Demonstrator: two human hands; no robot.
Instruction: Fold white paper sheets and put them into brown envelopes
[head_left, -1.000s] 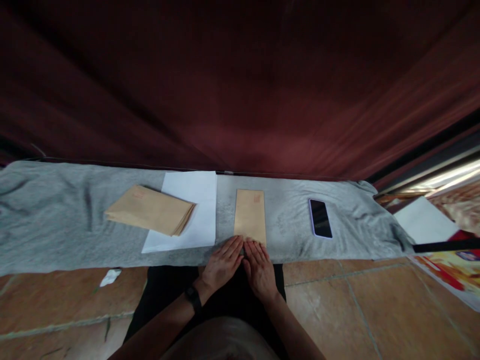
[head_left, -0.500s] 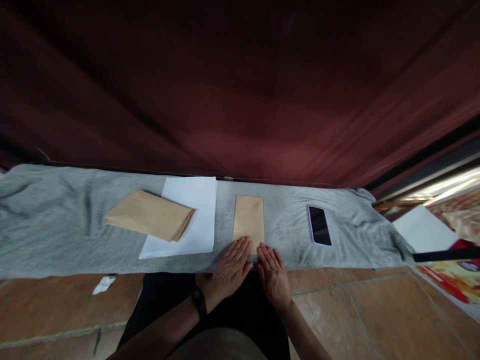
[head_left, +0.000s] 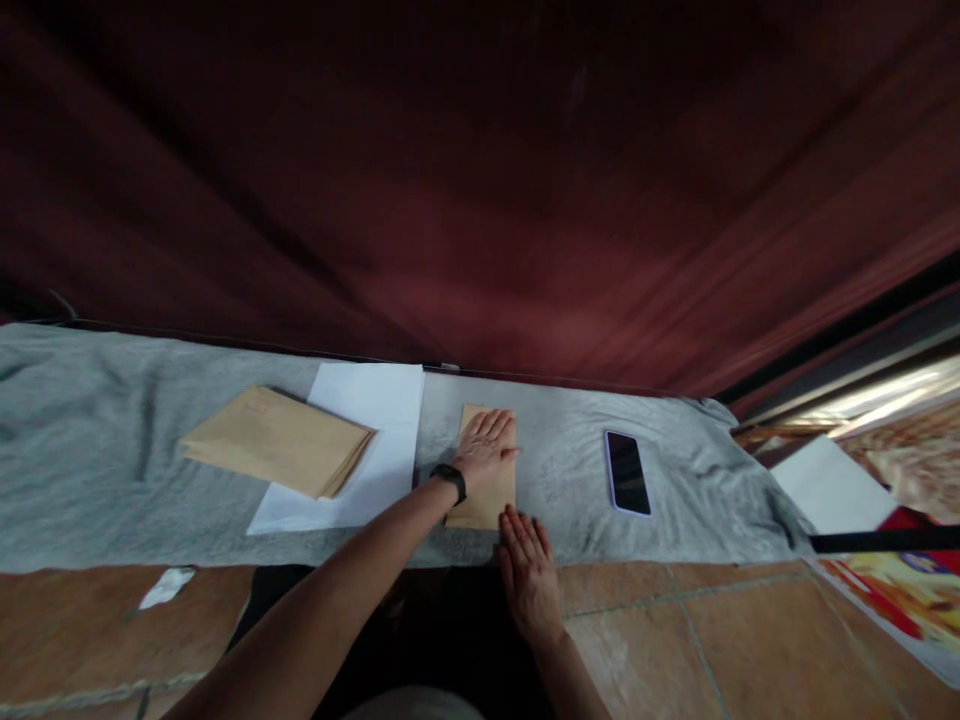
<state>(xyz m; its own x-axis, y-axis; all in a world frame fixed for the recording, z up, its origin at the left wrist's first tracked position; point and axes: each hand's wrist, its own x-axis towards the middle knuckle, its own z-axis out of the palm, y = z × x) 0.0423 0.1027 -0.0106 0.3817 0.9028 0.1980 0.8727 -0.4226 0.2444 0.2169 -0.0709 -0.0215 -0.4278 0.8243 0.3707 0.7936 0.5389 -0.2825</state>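
A brown paper envelope (head_left: 491, 500) lies flat on the grey cloth in front of me. Across its upper part rests my left hand (head_left: 486, 442), palm down with the fingers stretched out, hiding the printed mark there. My right hand (head_left: 529, 575) lies flat at the envelope's near right corner, fingertips touching it, nothing held. To the left, a stack of brown envelopes (head_left: 277, 438) is set at an angle over white paper sheets (head_left: 375, 400). A dark band sits on my left wrist.
A phone (head_left: 628, 473) in a pale purple case lies right of the envelope on the grey cloth (head_left: 555, 420). Behind rises a dark red curtain-like surface (head_left: 480, 250). On the tiled floor are a white scrap (head_left: 166, 588) and, at right, a white sheet (head_left: 834, 485) and colourful packaging (head_left: 907, 590).
My left hand has slid forward from the envelope's near end to its upper part. My right hand stays near the close corner. The view has shifted slightly.
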